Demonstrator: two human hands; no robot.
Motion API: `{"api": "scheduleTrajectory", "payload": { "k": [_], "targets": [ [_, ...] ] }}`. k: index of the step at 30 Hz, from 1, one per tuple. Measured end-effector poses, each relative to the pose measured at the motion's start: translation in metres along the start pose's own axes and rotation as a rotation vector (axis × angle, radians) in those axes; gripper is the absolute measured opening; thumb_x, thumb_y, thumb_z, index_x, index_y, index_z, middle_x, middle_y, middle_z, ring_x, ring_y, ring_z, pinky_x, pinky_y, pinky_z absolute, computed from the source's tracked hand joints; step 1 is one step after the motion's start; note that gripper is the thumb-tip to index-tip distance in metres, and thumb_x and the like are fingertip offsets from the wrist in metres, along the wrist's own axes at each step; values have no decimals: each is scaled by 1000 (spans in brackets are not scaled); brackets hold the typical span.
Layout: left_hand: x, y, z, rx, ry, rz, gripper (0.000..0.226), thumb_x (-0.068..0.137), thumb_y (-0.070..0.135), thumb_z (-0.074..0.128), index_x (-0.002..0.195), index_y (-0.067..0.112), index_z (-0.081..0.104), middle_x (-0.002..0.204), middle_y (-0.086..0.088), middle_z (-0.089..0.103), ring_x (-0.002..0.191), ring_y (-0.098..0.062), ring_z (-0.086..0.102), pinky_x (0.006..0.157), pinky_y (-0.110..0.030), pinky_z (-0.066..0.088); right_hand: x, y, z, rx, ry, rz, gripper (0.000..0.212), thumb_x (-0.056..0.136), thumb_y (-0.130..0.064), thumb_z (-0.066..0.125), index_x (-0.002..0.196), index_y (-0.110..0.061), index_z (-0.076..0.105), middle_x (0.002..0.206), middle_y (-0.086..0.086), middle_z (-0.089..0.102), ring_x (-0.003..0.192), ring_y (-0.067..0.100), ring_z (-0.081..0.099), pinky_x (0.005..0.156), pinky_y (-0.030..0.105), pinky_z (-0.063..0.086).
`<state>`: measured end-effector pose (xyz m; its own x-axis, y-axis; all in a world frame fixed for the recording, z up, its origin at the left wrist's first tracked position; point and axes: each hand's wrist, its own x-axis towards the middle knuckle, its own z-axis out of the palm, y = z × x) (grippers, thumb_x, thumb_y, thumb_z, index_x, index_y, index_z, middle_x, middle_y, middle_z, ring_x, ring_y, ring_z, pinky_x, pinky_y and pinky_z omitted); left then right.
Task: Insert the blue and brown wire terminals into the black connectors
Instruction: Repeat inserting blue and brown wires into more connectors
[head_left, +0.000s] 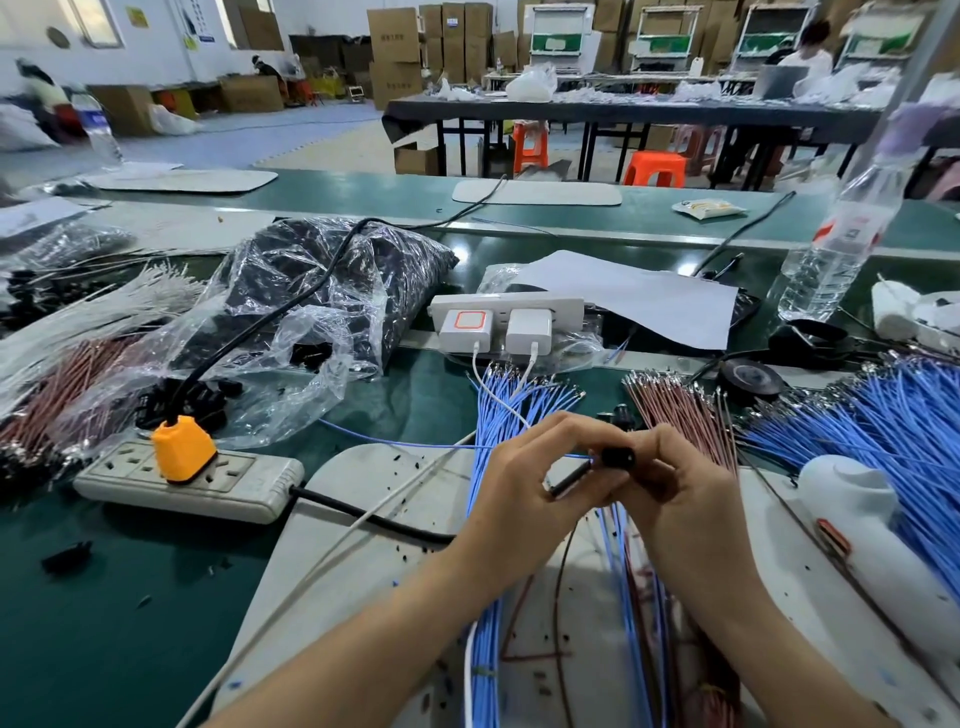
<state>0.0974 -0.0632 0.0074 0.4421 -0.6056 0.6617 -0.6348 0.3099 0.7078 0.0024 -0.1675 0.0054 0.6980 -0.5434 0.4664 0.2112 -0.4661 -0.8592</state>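
Right hand (680, 483) grips black connector (618, 458); left hand (524, 483) pinches wire (571, 476); bottle (841, 234) label illegible.

Pretty clearly a wire-harness assembly shop floor. Take the white socket strip (506, 306) on the green worktop (130, 597) as centre. Bundles of blue wires (883, 415) and brown wires (675, 410) sit right of it, and a clear bag of black parts (322, 275) sits left. Stacked cardboard boxes (395, 52), orange stools (655, 167) and another long table (623, 111) are far behind it.
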Motion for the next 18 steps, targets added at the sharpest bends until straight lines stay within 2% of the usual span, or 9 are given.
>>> {"api": "scheduleTrajectory", "payload": {
  "k": [3,9,14,18],
  "targets": [
    [0,-2,-1,-5,15,4,18,81,-2,70,98,0,67,99,-8,65,95,-13,63,87,-22,48,0,-1,0,-22,11,-24,41,74,18,69,77,-23,61,70,3,67,61,7,66,62,14,51],
    [-1,-4,0,37,14,2,17,80,-3,71,96,1,67,96,-5,66,92,-9,62,85,-19,47,0,-1,-1,-82,17,-65,43,72,18,70,78,-23,61,72,-3,67,64,3,64,64,11,49],
    [-1,-6,0,35,24,-6,17,80,-2,70,97,1,67,96,-5,67,93,-8,63,85,-20,48,-1,-3,0,-142,26,-105,42,73,12,73,82,-28,60,82,-4,68,74,10,66,70,21,55],
    [-1,-7,0,34,22,-4,18,80,-2,71,98,2,67,97,-6,68,94,-8,63,86,-19,48,-1,-2,-1,-172,23,-121,33,73,11,74,85,-17,63,84,-4,68,77,11,66,72,24,55]
  ]
}}
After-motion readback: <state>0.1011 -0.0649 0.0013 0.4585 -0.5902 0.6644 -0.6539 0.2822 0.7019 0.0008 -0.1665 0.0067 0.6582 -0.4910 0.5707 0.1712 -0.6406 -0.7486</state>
